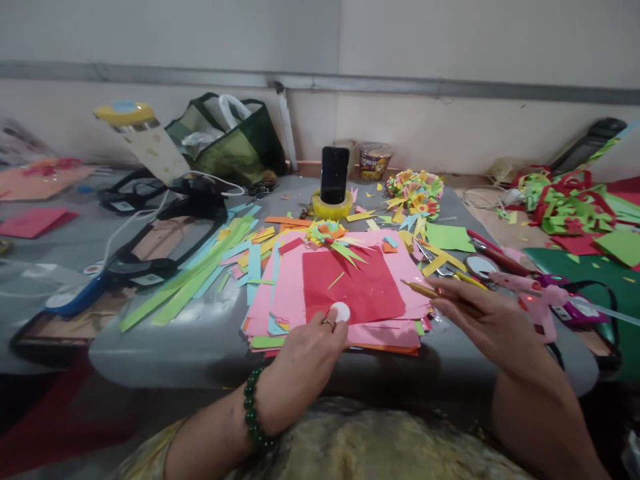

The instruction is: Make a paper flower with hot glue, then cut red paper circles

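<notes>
My left hand, with a ring and a green bead bracelet, is closed with its fingertips at a small white disc over the near edge of a red paper sheet. A thin green sliver lies on that sheet. Right of the paper, my right hand grips a gold-coloured pen, its tip pointing left. Beneath the red sheet is a stack of pink paper. A flower of curled paper strips sits at the sheet's far edge.
Paper strips spread to the left. A phone stands in a yellow tape roll. Farther back are a noodle cup and paper flowers. A pink glue gun lies at the right, a green bag at the back left.
</notes>
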{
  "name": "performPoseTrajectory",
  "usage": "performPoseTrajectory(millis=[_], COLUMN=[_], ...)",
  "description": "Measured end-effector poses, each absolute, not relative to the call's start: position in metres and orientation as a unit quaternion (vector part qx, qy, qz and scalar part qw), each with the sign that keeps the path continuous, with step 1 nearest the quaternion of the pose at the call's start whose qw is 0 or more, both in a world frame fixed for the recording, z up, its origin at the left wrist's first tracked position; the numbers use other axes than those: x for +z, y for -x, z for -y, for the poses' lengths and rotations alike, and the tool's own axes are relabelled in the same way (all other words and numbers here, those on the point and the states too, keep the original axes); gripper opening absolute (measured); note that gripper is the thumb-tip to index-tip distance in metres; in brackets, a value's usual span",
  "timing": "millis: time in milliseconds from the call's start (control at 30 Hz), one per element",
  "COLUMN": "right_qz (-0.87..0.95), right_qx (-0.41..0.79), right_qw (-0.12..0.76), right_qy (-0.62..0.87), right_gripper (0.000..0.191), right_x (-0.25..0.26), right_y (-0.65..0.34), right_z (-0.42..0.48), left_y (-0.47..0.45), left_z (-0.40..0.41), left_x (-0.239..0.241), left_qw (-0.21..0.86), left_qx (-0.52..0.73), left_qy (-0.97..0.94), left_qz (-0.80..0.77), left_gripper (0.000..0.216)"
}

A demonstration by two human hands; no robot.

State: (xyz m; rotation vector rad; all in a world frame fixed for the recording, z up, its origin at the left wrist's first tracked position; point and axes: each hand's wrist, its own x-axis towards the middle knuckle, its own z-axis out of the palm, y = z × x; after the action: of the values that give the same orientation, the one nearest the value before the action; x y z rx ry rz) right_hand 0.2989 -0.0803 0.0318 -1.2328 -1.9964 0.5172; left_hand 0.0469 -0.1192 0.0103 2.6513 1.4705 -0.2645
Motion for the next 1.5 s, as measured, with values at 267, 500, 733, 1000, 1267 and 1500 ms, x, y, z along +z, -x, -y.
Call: performPoseTrajectory(millis=[267,500,733,1000,1267,1500], right_qz=[0.576,0.572,0.699,0.762,0.783,0.782], right_qx=[0.477,0.552,0.506,0.45,0.412,0.386], right_qw=[0.481,0.45,0.271,0.146,0.095,0.147], right_qy=[0.457,0.406,0.426,0.443,0.456,0.467], right_gripper=[0.022,0.028,0.046,0.033,0.033,0.033], right_x=[0.061,0.05,0.023,0.015,0.012,0.011], right_y=[-0.269,-0.239,-0.194,-0.181,-0.175,-0.185], right_z=[0.072,0.048,0.028,0.018,0.013,0.007], left_y=[-0.07,-0.073,-0.076,-0.074,-0.076,-0.075], left_z=[0.136,0.145,0.142,0.141,0.141,0.139], left_x=[-0.006,-0.021,-0.019,-0.015,-0.014,-0.008], left_qw=[-0.047,-0.175,-0.185,-0.174,-0.157,-0.101], left_qx=[-0.076,0.064,0.099,0.116,0.095,0.007], left_qy=[-0.843,-0.823,-0.819,-0.816,-0.823,-0.843], left_qz=[-0.53,-0.536,-0.534,-0.539,-0.538,-0.528], left_gripper=[0.021,0.02,0.018,0.012,0.017,0.022])
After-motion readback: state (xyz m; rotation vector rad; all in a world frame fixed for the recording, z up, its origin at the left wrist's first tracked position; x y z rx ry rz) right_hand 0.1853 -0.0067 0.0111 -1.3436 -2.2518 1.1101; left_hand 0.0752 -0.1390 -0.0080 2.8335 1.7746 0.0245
